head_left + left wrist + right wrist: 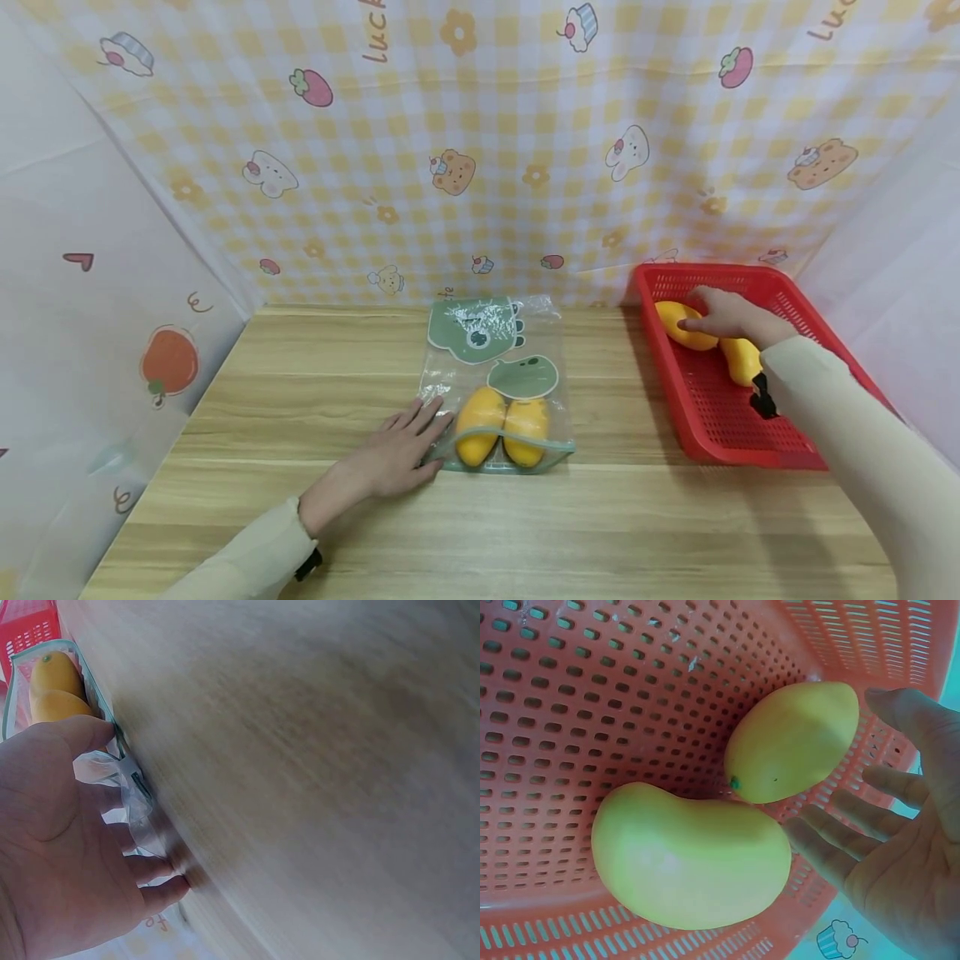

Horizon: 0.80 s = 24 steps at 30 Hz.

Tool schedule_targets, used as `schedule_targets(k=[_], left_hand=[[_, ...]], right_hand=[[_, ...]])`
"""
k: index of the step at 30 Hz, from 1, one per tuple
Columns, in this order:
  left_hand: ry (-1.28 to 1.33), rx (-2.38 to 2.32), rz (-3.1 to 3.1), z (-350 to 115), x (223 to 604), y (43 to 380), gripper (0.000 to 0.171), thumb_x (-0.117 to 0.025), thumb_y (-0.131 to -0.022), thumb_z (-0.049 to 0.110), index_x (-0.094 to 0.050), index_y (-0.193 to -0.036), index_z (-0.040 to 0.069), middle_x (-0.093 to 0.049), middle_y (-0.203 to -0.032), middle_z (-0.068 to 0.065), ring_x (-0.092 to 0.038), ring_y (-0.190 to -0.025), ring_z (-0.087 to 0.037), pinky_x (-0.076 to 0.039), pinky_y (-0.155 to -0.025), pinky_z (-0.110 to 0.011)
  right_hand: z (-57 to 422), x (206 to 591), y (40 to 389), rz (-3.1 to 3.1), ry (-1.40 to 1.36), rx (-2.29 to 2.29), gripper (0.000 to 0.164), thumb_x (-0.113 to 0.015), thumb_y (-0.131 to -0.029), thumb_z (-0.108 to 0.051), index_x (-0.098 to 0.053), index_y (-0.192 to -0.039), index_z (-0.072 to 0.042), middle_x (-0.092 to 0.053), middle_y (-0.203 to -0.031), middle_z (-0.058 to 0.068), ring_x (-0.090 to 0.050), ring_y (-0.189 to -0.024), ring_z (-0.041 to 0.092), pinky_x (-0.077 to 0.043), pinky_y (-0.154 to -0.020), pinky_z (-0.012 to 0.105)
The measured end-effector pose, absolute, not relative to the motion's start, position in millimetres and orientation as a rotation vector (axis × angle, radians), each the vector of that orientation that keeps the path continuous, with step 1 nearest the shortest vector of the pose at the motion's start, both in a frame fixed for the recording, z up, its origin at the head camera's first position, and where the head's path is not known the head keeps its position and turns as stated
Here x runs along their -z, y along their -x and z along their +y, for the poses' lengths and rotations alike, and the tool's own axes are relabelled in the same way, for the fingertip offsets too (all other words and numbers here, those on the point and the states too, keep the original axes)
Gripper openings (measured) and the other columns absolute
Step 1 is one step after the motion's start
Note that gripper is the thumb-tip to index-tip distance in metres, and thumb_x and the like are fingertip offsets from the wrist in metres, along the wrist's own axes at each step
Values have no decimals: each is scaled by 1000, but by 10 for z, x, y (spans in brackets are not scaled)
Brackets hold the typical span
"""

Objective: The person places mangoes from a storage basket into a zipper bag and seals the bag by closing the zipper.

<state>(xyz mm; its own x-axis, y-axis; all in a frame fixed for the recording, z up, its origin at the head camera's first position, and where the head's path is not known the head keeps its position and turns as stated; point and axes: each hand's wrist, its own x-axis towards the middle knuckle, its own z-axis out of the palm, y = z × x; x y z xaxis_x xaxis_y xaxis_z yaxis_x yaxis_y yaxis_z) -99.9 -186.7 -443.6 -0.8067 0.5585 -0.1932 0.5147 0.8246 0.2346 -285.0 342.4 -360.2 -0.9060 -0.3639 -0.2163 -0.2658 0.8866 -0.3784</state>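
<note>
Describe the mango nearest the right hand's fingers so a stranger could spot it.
Find the red basket on the right of the table. Toward its back left lies a yellow mango, partly under the right hand. Unlike the other mango, it lies farther left and closer to the patterned curtain.

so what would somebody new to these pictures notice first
Probably the bright red perforated plastic basket on the right, where the right hand is beside two rounded yellow mangoes. Next, likely the clear plastic bag with green cartoon prints in the middle, with two more yellow mangoes inside and the left hand at its left edge.
</note>
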Motion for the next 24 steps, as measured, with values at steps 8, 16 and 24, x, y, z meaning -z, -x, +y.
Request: schedule_targets(k=[8, 16, 24], left_hand=[[-827, -255, 2750, -1860, 4415, 993, 66, -54, -104, 39, -33, -160, 10, -16, -166, -17, -16, -149, -43, -25, -115, -59], [-851, -258, 2749, -1870, 4419, 998, 67, -54, -104, 38, -33, -160, 8, -16, -166, -18, -16, -149, -44, -25, -115, -59], [-835, -278, 2736, -1868, 4400, 1006, 67, -55, -104, 38, -32, -160, 8, -16, -166, -18, -16, -149, -45, -24, -116, -59]], right_hand=[[3417, 3682, 2926, 2743, 485, 502, 65, -76, -93, -23, -46, -137, 15, -51, -133, 38, -47, -123, 53, -36, -101, 71], [3418, 3714, 2968, 2694, 440, 490, 69, -74, -93, -23, -42, -140, 16, -48, -135, 39, -44, -122, 54, -34, -101, 73], [3423, 3828, 2982, 2672, 357, 485, 81, -73, -93, -24, -27, -148, 14, -39, -138, 43, -38, -125, 61, -30, -101, 75]])
